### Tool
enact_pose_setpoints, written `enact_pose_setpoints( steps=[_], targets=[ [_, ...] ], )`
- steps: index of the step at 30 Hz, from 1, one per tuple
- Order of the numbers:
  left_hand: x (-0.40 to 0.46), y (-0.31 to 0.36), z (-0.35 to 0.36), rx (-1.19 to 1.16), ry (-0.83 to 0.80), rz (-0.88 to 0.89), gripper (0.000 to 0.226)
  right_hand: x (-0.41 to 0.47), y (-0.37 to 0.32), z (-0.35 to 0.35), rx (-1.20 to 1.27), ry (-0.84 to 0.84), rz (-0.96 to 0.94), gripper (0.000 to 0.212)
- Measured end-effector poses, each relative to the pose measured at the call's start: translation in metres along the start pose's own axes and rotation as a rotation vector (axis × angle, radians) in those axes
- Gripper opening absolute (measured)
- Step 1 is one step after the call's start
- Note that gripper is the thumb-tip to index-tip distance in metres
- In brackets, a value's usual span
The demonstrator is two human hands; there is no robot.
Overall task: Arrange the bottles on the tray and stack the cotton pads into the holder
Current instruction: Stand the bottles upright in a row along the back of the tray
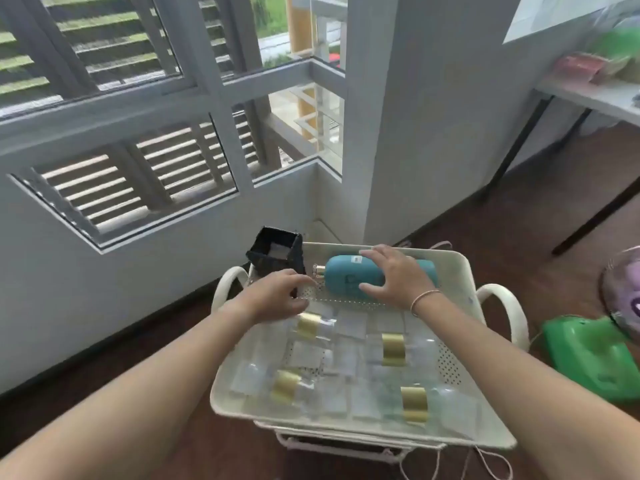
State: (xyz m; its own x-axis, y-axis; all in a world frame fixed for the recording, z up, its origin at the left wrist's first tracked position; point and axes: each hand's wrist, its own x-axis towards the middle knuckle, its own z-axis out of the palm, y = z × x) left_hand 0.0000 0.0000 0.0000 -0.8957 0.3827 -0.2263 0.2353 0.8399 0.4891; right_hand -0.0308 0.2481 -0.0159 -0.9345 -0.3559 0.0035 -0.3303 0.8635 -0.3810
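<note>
Stock as I see it from my remote seat:

- Tray (464,271): cream, perforated floor, loop handles at both sides, sitting under both hands.
- Blue bottle (346,277): lying on its side at the far end of the tray, gold neck pointing toward my left hand.
- Right hand (391,277): fingers spread, draped over the blue bottle's middle, thumb on its near side; bracelet on the wrist.
- Left hand (280,294): fingers loosely curled, near the bottle's neck; I cannot tell whether it pinches anything.
- Holder (273,252): black, square, open-topped, just beyond the left hand at the tray's far corner.
- Clear bottles with gold bands (393,349): four, lying flat nearer me than both hands.
- Cotton pads (351,323): pale squares scattered flat among those bottles.
</note>
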Motion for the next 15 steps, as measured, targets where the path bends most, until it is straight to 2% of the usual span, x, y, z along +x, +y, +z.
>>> enact_pose_setpoints(
  steps=[7,10,15],
  targets=[
    [-0.008,-0.041,0.034,0.073,-0.239,-0.231,0.063,0.032,0.007,0.031,-0.170,-0.153,-0.009,0.071],
    [-0.006,-0.048,0.040,0.041,-0.261,-0.264,0.067,0.042,0.011,0.039,-0.217,-0.167,0.013,0.080],
    [-0.004,-0.048,0.041,0.006,-0.230,-0.271,0.062,0.048,0.008,0.053,-0.324,-0.163,0.049,0.089]
  ],
)
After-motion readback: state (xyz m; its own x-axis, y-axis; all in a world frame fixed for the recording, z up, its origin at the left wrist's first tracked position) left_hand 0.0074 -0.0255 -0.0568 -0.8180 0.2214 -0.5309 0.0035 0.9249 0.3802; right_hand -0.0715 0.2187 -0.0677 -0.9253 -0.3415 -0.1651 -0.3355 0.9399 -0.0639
